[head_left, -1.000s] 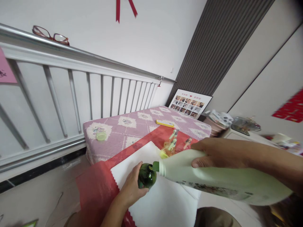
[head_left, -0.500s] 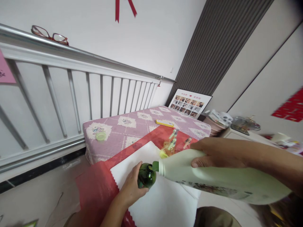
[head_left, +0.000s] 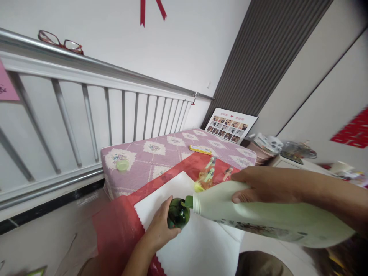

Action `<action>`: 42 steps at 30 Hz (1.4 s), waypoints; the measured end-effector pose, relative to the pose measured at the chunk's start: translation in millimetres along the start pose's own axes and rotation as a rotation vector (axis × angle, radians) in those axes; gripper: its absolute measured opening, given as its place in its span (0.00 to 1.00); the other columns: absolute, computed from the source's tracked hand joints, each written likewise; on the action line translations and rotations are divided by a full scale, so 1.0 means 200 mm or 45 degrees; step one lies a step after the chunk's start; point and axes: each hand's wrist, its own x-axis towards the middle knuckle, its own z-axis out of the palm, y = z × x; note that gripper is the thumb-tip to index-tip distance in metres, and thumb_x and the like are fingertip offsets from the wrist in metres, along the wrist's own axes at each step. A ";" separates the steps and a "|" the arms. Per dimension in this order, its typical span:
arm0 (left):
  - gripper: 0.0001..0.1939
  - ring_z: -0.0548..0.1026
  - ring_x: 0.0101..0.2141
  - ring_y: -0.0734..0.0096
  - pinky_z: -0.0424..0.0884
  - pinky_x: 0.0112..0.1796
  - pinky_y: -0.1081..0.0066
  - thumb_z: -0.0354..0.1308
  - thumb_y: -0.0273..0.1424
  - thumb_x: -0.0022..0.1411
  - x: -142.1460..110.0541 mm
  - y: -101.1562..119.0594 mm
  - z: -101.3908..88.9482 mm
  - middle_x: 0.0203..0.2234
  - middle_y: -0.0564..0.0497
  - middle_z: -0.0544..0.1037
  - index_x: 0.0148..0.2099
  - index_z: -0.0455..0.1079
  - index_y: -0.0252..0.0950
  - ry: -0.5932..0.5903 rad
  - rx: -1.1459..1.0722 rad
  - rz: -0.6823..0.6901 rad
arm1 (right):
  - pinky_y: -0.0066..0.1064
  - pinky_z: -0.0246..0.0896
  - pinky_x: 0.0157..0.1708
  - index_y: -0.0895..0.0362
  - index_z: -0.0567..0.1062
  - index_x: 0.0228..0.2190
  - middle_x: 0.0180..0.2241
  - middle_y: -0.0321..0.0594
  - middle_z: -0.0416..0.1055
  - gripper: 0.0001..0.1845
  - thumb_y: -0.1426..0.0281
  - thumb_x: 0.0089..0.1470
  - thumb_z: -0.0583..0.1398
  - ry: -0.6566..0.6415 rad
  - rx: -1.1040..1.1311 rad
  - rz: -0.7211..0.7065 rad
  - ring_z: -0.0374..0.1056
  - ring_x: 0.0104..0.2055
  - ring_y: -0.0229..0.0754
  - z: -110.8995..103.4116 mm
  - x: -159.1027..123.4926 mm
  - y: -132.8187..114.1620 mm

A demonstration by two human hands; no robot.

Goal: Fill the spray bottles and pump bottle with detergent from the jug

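Observation:
My right hand [head_left: 266,186] grips a large pale green jug [head_left: 267,216], tipped almost flat with its neck pointing left. The jug's green spout meets the top of a small dark green bottle [head_left: 178,213]. My left hand [head_left: 160,229] is wrapped round that small bottle, which stands on a white cloth [head_left: 198,245] over a red cloth [head_left: 117,226].
A purple patterned table [head_left: 161,151] holds a pale green cap [head_left: 122,165], a yellow flat case [head_left: 200,150] and several small bottles [head_left: 207,177]. A photo board [head_left: 231,125] leans at the back. White railing [head_left: 86,115] with glasses [head_left: 60,42] runs on the left; a cluttered shelf [head_left: 287,151] is at right.

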 end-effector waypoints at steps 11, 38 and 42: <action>0.53 0.56 0.67 0.53 0.52 0.67 0.52 0.65 0.29 0.46 0.00 -0.02 0.00 0.69 0.44 0.56 0.70 0.43 0.43 0.001 0.000 0.012 | 0.44 0.66 0.42 0.57 0.76 0.39 0.46 0.54 0.76 0.28 0.47 0.53 0.54 0.000 -0.027 0.011 0.73 0.47 0.61 0.00 -0.01 -0.01; 0.53 0.57 0.66 0.53 0.53 0.66 0.52 0.64 0.28 0.45 0.01 -0.03 0.01 0.68 0.43 0.57 0.70 0.43 0.41 0.008 0.018 0.029 | 0.42 0.66 0.42 0.55 0.76 0.40 0.46 0.51 0.77 0.26 0.48 0.52 0.56 -0.021 -0.015 0.048 0.73 0.46 0.58 0.00 0.01 -0.01; 0.53 0.57 0.67 0.53 0.52 0.67 0.53 0.64 0.29 0.45 0.01 -0.02 0.00 0.69 0.44 0.56 0.71 0.43 0.42 0.003 0.014 0.022 | 0.41 0.66 0.41 0.56 0.76 0.40 0.46 0.51 0.77 0.27 0.48 0.52 0.55 -0.022 -0.009 0.024 0.74 0.46 0.59 -0.01 0.00 -0.01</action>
